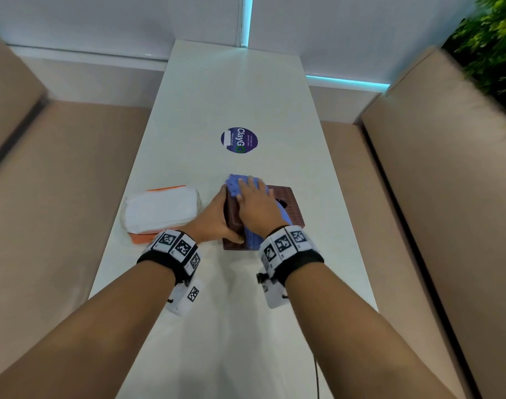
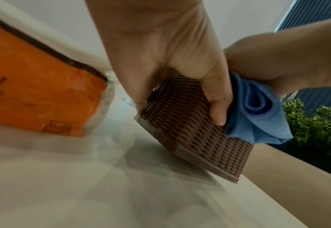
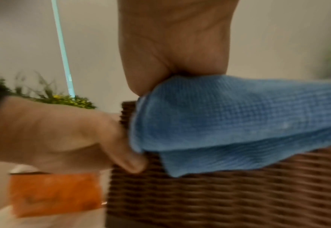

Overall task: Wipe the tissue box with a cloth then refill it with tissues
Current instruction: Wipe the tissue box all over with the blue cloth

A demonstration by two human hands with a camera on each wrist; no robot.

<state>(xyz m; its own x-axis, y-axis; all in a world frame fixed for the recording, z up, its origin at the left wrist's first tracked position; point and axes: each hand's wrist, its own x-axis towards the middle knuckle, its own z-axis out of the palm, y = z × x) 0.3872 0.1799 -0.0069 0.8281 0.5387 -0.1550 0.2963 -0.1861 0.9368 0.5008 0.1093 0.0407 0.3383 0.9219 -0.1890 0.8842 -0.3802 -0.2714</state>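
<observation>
A brown woven tissue box (image 1: 290, 207) (image 2: 190, 138) (image 3: 219, 194) stands near the middle of the white table (image 1: 246, 312). My left hand (image 1: 218, 217) (image 2: 180, 61) (image 3: 53, 131) grips its left side, thumb on the near face and fingers curled along the far edge. A folded blue cloth (image 1: 236, 182) (image 2: 258, 117) (image 3: 229, 123) lies over the box top and hangs down the near face. My right hand (image 1: 254, 203) (image 3: 176, 46) presses flat on the cloth, fingers straight and spread. A white and orange tissue pack (image 1: 162, 211) (image 2: 33, 92) (image 3: 53, 192) lies just left of the box.
A round purple sticker (image 1: 239, 140) sits on the table beyond the box. Beige padded benches (image 1: 418, 226) run along both long sides of the table. Green plants (image 1: 487, 38) stand at the far right. A white wall closes off the table's far end.
</observation>
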